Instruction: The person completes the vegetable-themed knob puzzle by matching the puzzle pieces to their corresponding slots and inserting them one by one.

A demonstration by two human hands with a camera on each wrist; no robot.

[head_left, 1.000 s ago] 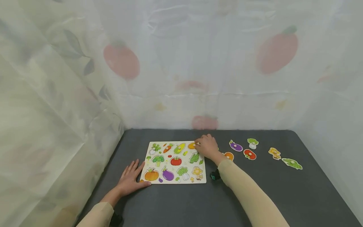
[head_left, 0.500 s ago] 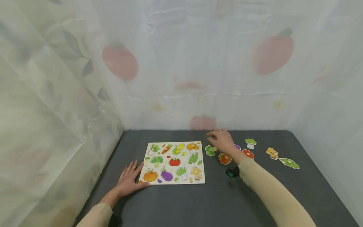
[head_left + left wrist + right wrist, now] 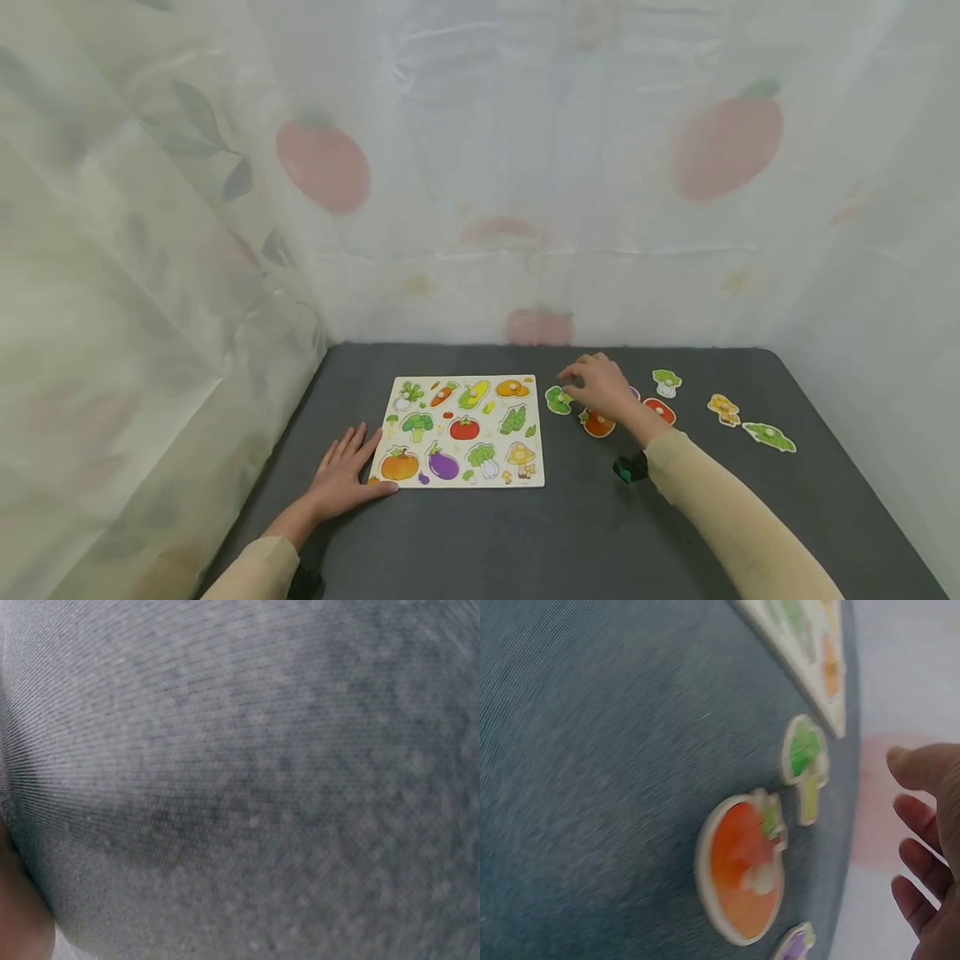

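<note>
A white wooden vegetable puzzle board [image 3: 491, 411] lies on the table. My left hand [image 3: 347, 473] is spread flat at its near left corner, with the thumb along the board's front edge. In the left wrist view a bit of skin [image 3: 22, 907] shows at the lower left. Off the board's right side, my right hand [image 3: 603, 385] hovers with bent fingers apart and nothing between them. Nearest to it are a broccoli piece [image 3: 558, 401] and an orange pumpkin piece [image 3: 742, 866] with a white knob. A purple eggplant piece [image 3: 795, 945] is mostly hidden behind the hand in the head view.
Further right lie a red tomato piece [image 3: 660, 410], a bok choy piece [image 3: 667, 382], a mushroom piece [image 3: 724, 409] and a pea pod piece [image 3: 769, 437]. Carrot, corn, radish and potato pieces with knobs sit in the board. Printed curtains [image 3: 450, 167] enclose the dark table [image 3: 480, 542].
My right hand has left the yellow-orange potato piece in the board's far right corner and moved right, over the loose pieces. The left hand stays put.
</note>
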